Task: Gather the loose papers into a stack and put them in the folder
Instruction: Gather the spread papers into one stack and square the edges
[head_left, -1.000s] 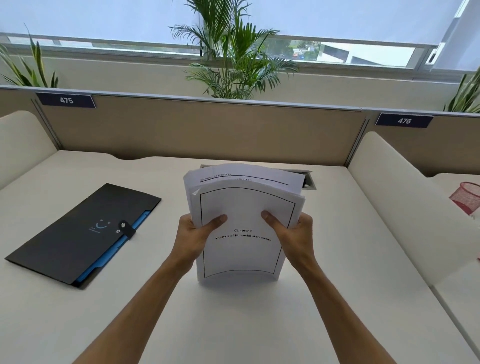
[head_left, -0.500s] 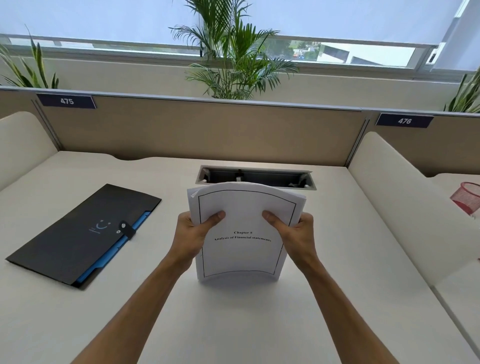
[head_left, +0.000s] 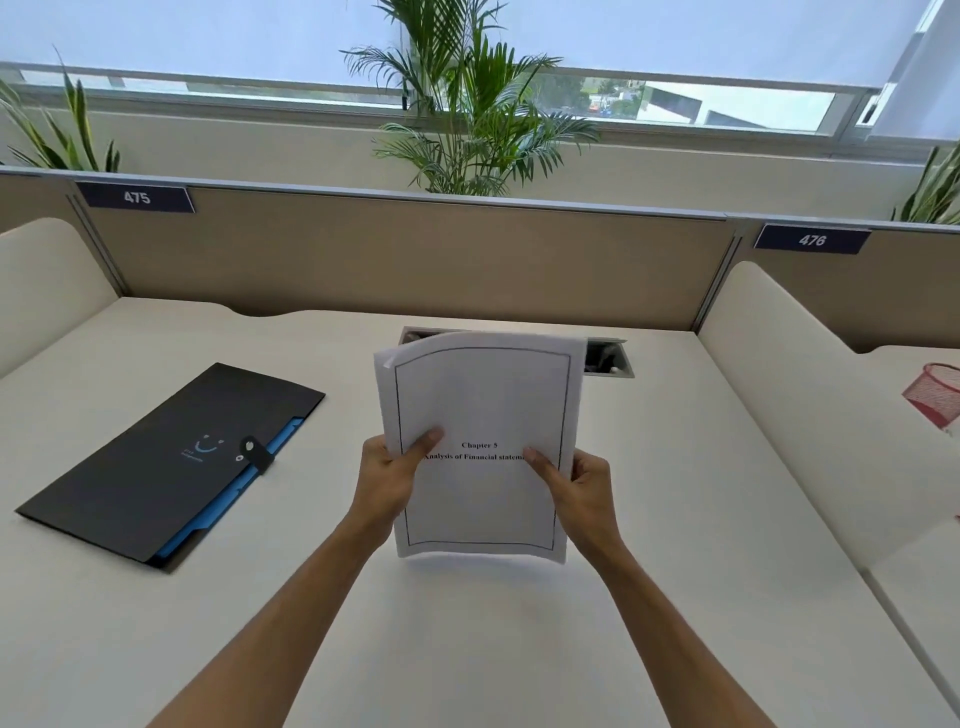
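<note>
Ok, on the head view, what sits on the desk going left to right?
Black folder → left hand → stack of papers held upright in both hands → right hand → red mesh basket at the far right edge.

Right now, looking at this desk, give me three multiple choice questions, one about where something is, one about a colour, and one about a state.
1. Where does the folder lie relative to the paper stack?
A. to its left
B. to its right
C. under it

2. What colour is the folder's outside?
A. red
B. black
C. white

3. How is the paper stack held?
A. flat on the desk
B. by one hand
C. upright by both hands

Answers: 1 A, it lies on the desk left of the stack. 2 B, black cover, blue inside edge. 3 C, left hand and right hand grip its sides.
</note>
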